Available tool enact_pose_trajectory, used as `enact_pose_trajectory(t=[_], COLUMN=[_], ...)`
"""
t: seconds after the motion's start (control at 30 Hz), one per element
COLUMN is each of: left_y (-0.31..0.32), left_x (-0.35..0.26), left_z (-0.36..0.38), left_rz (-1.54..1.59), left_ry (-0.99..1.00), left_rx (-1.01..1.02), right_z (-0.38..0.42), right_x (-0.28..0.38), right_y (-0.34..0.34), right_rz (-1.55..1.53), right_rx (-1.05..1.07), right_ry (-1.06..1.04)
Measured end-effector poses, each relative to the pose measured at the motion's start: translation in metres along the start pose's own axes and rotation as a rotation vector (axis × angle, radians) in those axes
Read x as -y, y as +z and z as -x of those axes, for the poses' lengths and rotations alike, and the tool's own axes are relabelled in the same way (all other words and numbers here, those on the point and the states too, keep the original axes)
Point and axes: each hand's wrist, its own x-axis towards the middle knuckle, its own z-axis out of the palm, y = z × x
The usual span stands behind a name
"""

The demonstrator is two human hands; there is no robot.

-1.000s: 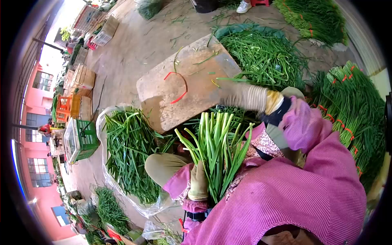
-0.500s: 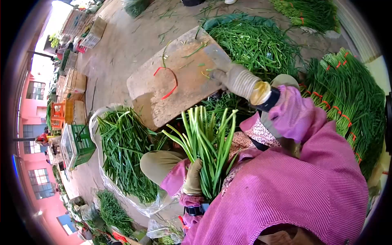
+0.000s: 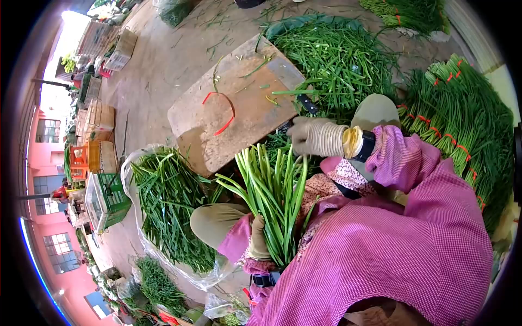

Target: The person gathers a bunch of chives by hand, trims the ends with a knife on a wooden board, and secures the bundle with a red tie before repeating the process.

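My left hand, in a tan glove, is closed around a bunch of garlic chives in my lap, pale cut ends pointing away from me. My gloved right hand hovers just beyond the bunch, fingers curled, its fingertips by the tip of one stalk. What it grips, if anything, is hidden. A dark-handled knife lies at the right edge of the wooden board, with a long green stalk across it. On the board rest a red tie and loose green scraps.
Loose greens are heaped beyond the board. To my left stands a clear plastic bag of greens. Red-tied bundles are stacked at my right. A green crate and other crates stand farther left on the floor.
My right hand has left the knife at the board's edge and come down towards the tips of the bunch. The knife handle is now uncovered. My left hand keeps its hold.
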Motion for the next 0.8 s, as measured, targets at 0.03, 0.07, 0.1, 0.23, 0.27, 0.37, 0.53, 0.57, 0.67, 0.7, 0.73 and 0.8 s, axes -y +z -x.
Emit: enact_pose_trajectory(t=[0.03, 0.07, 0.1, 0.23, 0.27, 0.37, 0.53, 0.57, 0.67, 0.7, 0.73, 0.8], left_y=[-0.001, 0.0, 0.004, -0.011, -0.014, 0.0, -0.011, -0.008, 0.009, 0.001, 0.018, 0.034], left_x=[0.001, 0.001, 0.0, 0.002, 0.001, 0.001, -0.002, -0.004, -0.015, -0.014, -0.018, -0.024], left_z=[0.0, 0.002, 0.003, -0.003, -0.004, -0.002, 0.001, 0.003, 0.008, 0.005, 0.01, 0.013], left_rz=[0.035, 0.069, 0.091, 0.131, 0.156, 0.081, -0.022, -0.061, -0.392, -0.58, -0.637, -0.708], left_ry=[-0.006, -0.001, -0.003, 0.046, 0.045, 0.08, -0.038, -0.034, -0.02, 0.04, 0.082, 0.174], left_rx=[-0.008, -0.049, -0.039, 0.071, 0.112, 0.017, -0.046, -0.068, -0.149, -0.184, -0.183, -0.114], right_z=[-0.004, -0.006, 0.001, -0.014, 0.0, 0.016, 0.01, 0.003, -0.001, -0.001, -0.001, -0.003], right_x=[-0.001, 0.012, 0.009, -0.098, -0.077, -0.03, 0.055, 0.055, 0.066, 0.067, 0.065, 0.065], right_y=[-0.001, -0.018, -0.025, 0.059, 0.059, 0.086, 0.058, 0.07, 0.072, 0.075, 0.08, 0.09], right_rz=[-0.025, 0.026, -0.002, -0.754, -0.822, -0.888, -1.621, -1.577, -1.707, -1.706, -1.709, -1.858], right_rx=[-0.108, -0.116, -0.196, 0.397, 0.441, 0.474, 0.271, 0.197, 0.154, 0.159, 0.09, 0.019], right_ry=[0.129, 0.335, 0.3, -0.624, -0.366, 0.046, 0.278, 0.32, 0.366, 0.365, 0.295, 0.289])
